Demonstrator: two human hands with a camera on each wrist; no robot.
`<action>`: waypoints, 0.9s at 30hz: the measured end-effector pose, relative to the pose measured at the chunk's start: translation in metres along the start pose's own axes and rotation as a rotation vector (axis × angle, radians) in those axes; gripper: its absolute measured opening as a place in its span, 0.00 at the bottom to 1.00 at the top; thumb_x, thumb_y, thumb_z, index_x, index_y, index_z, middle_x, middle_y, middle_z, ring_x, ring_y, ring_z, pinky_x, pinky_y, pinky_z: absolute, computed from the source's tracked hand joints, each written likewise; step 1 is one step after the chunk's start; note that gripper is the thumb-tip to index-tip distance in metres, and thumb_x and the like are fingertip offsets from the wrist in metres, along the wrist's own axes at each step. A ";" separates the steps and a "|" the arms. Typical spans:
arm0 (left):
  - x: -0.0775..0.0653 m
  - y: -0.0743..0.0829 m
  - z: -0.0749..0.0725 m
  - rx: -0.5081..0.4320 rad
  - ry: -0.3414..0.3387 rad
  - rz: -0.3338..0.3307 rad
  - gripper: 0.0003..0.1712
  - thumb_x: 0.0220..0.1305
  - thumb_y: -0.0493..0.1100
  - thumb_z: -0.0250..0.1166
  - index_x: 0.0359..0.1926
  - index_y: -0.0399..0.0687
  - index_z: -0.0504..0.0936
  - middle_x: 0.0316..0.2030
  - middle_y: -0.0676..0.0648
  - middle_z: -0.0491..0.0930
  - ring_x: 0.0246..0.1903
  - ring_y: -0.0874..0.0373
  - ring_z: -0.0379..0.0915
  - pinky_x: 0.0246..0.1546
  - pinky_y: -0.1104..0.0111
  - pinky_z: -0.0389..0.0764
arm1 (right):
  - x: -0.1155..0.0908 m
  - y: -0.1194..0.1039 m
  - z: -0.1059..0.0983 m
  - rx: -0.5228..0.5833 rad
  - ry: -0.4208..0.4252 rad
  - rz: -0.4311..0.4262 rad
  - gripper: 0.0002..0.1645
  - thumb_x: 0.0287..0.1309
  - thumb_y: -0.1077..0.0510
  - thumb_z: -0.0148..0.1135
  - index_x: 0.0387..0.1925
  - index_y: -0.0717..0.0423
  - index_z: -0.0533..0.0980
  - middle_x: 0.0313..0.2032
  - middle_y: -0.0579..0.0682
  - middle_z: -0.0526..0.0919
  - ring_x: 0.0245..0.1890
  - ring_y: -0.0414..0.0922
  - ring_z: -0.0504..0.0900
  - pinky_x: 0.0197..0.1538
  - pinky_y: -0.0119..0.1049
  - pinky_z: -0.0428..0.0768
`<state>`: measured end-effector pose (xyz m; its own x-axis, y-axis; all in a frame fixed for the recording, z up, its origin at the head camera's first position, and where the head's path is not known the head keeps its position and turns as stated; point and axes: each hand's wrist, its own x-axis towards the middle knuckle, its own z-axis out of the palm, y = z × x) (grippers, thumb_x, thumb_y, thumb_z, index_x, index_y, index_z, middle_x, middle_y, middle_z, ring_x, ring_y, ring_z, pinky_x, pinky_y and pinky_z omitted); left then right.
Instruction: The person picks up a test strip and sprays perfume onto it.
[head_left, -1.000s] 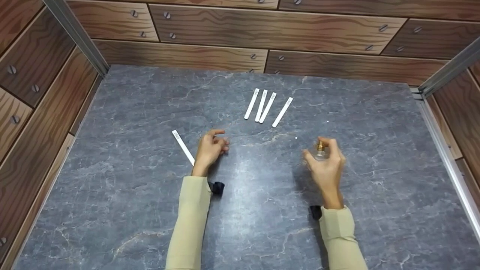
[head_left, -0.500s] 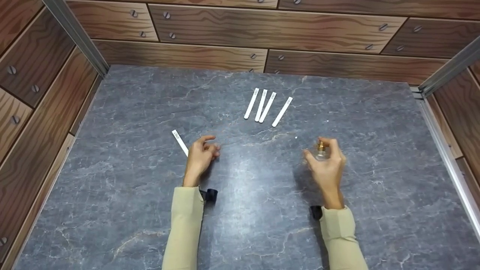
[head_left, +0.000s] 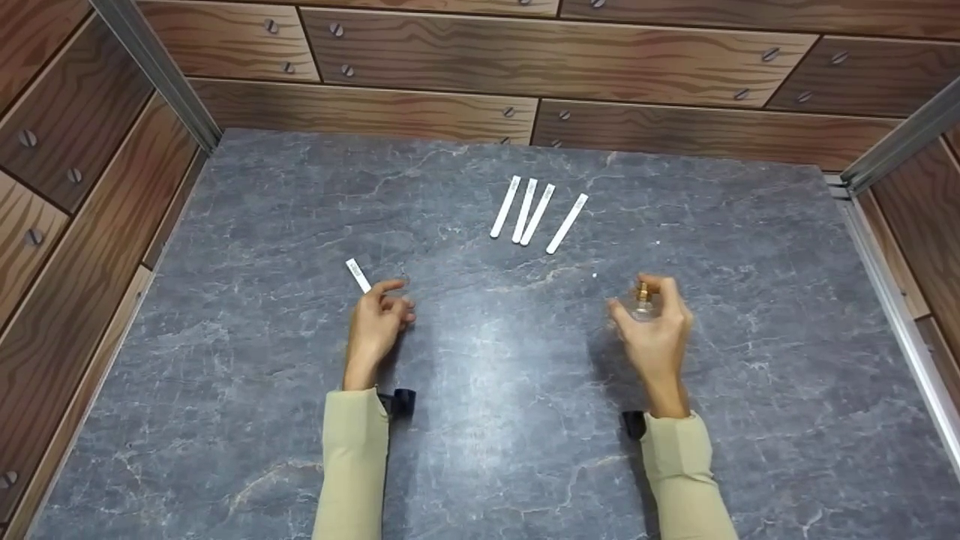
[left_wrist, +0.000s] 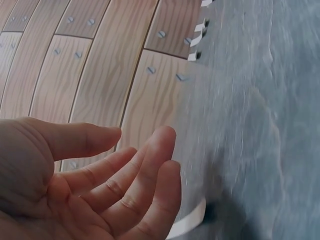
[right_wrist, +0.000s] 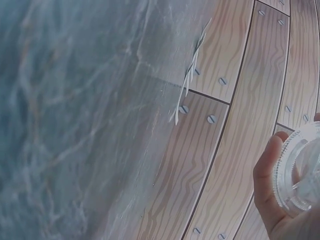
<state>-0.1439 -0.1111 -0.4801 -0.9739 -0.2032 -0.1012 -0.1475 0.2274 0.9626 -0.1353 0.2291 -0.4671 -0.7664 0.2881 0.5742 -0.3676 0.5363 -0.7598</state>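
Note:
In the head view my right hand (head_left: pixel 657 337) grips a small clear glass perfume bottle (head_left: pixel 643 308) with a gold spray neck. Its round, ridged glass base (right_wrist: pixel 292 175) faces the camera in the right wrist view, with fingers curled around the side. My left hand (head_left: pixel 375 327) hovers over the table, fingers loosely bent and nothing in them. Below it lies a single white paper test strip (head_left: pixel 358 274), printed at its far end, the rest hidden by the hand. The left wrist view shows that strip (left_wrist: pixel 192 220) on the tabletop just beyond the fingertips.
Several more white test strips (head_left: pixel 537 215) lie side by side toward the back of the grey marbled table (head_left: pixel 480 420). A tiny white speck (head_left: pixel 595 275) is in front of them. Wood-patterned panels (head_left: pixel 420 60) and metal posts (head_left: pixel 161 75) enclose the back and sides.
My left hand has moved left and slightly toward me, covering more of the lone strip. The right hand with the perfume bottle has stayed in place.

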 end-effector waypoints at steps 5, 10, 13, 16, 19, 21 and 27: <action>-0.002 -0.004 -0.007 -0.068 0.014 -0.051 0.21 0.64 0.25 0.53 0.58 0.23 0.75 0.36 0.31 0.84 0.22 0.61 0.79 0.19 0.77 0.81 | 0.000 0.002 0.000 -0.001 0.014 0.002 0.25 0.36 0.78 0.77 0.41 0.73 0.77 0.32 0.65 0.83 0.31 0.47 0.77 0.39 0.21 0.72; -0.004 -0.008 -0.016 -0.065 0.035 -0.090 0.22 0.65 0.25 0.52 0.59 0.25 0.74 0.37 0.30 0.84 0.23 0.62 0.78 0.19 0.75 0.83 | 0.000 0.003 0.000 -0.021 0.024 0.001 0.25 0.36 0.80 0.75 0.40 0.75 0.77 0.31 0.67 0.82 0.31 0.48 0.77 0.39 0.20 0.72; -0.005 -0.009 -0.020 -0.056 0.048 -0.110 0.22 0.66 0.26 0.52 0.60 0.25 0.74 0.39 0.30 0.84 0.24 0.62 0.79 0.20 0.75 0.84 | 0.000 0.002 -0.001 -0.028 0.027 0.003 0.25 0.36 0.80 0.76 0.40 0.75 0.77 0.31 0.66 0.82 0.31 0.46 0.77 0.39 0.20 0.72; -0.005 -0.010 -0.024 -0.058 0.059 -0.135 0.22 0.68 0.27 0.53 0.61 0.26 0.74 0.41 0.31 0.84 0.25 0.62 0.80 0.21 0.74 0.85 | 0.000 0.003 -0.001 -0.017 0.025 -0.002 0.25 0.36 0.78 0.77 0.40 0.73 0.78 0.31 0.64 0.83 0.31 0.46 0.77 0.39 0.20 0.72; -0.004 -0.011 -0.027 -0.047 0.071 -0.156 0.22 0.68 0.28 0.54 0.62 0.27 0.73 0.43 0.31 0.84 0.27 0.62 0.81 0.22 0.74 0.85 | 0.000 0.003 -0.002 -0.013 0.024 -0.012 0.25 0.36 0.77 0.78 0.40 0.71 0.78 0.30 0.62 0.83 0.31 0.45 0.77 0.38 0.21 0.73; -0.004 -0.012 -0.028 -0.030 0.081 -0.162 0.22 0.68 0.29 0.54 0.62 0.28 0.73 0.44 0.30 0.83 0.27 0.61 0.82 0.23 0.74 0.86 | 0.000 0.003 -0.002 -0.013 0.022 -0.018 0.25 0.36 0.76 0.79 0.40 0.71 0.78 0.30 0.62 0.83 0.31 0.45 0.77 0.39 0.22 0.72; -0.003 -0.014 -0.031 0.004 0.106 -0.162 0.23 0.71 0.30 0.56 0.65 0.29 0.72 0.53 0.29 0.80 0.30 0.58 0.83 0.22 0.74 0.85 | 0.000 0.003 -0.003 -0.027 0.013 0.018 0.24 0.37 0.76 0.77 0.41 0.73 0.78 0.31 0.62 0.83 0.32 0.46 0.76 0.40 0.25 0.72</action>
<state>-0.1332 -0.1433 -0.4859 -0.9137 -0.3363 -0.2279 -0.3021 0.1873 0.9347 -0.1346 0.2324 -0.4687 -0.7658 0.3078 0.5646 -0.3397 0.5519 -0.7616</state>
